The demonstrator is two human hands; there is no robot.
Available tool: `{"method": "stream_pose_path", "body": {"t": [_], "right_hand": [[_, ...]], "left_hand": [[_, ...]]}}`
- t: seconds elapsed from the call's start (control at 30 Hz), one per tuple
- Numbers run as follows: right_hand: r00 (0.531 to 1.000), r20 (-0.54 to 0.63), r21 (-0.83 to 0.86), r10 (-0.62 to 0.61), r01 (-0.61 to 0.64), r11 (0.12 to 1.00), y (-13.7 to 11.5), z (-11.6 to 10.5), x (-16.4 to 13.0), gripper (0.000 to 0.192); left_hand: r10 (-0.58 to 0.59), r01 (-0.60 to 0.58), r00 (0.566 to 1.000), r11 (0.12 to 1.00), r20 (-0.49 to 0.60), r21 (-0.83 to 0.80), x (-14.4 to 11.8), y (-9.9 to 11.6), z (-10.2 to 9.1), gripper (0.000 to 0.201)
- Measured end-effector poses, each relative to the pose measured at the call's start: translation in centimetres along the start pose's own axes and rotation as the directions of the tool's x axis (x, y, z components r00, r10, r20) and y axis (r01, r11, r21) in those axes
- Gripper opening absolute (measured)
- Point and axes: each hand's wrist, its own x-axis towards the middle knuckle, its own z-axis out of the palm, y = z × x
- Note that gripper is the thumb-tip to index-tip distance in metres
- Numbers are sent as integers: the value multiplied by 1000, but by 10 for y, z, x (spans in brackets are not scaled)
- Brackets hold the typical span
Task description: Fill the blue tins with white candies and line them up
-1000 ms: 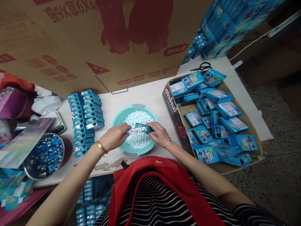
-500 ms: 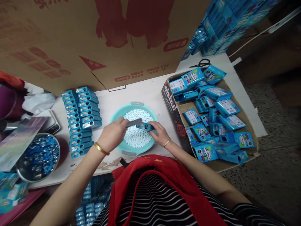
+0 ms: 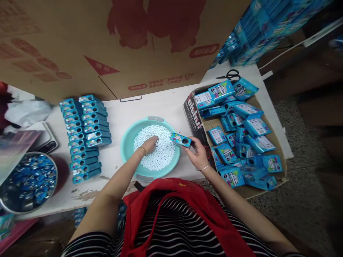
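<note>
L hand (image 3: 151, 144) has dropped into the pale pellets (image 3: 158, 162) in the round aqua plastic bowl (image 3: 125, 144), and R hand (image 3: 197, 153) has drawn the blue box (image 3: 179, 139) away from it since the earlier frame. L fingertips are partly buried, so can't tell if they grip anything; R fingers pinch the box's near end, over the bowl's rim. Prob. best: light R pinch, as thin glossy card could buckle, w/ box kept by the rim to catch strays; L digs gently. Pellets look small, rounded, smooth. Left of L hand, slim boxes (image 3: 95, 124) sit in two rows; right of R hand, a cardboard tray (image 3: 193, 119) holds shiny packs (image 3: 256, 125).
</note>
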Motion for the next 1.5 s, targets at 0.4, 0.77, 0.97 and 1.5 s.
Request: {"method": "stream_pose_path", "body": {"t": [0.4, 0.77, 0.97, 1.5], "right_hand": [[996, 2, -184, -91, 90, 979, -17, -2, 3, 30], [942, 201, -181, -267, 304, 935, -27, 42, 0, 39], [933, 210, -157, -291, 326, 932, -25, 49, -5, 39], [992, 22, -143, -127, 129, 981, -15, 9, 6, 28]], "left_hand": [[236, -259, 958, 956, -163, -140, -81, 26, -76, 26], [67, -88, 996, 905, 64, 416, -122, 121, -142, 20], [-32, -9, 998, 775, 52, 632, -130, 174, -147, 24], [-98, 76, 983, 987, 155, 140, -50, -2, -15, 27]]}}
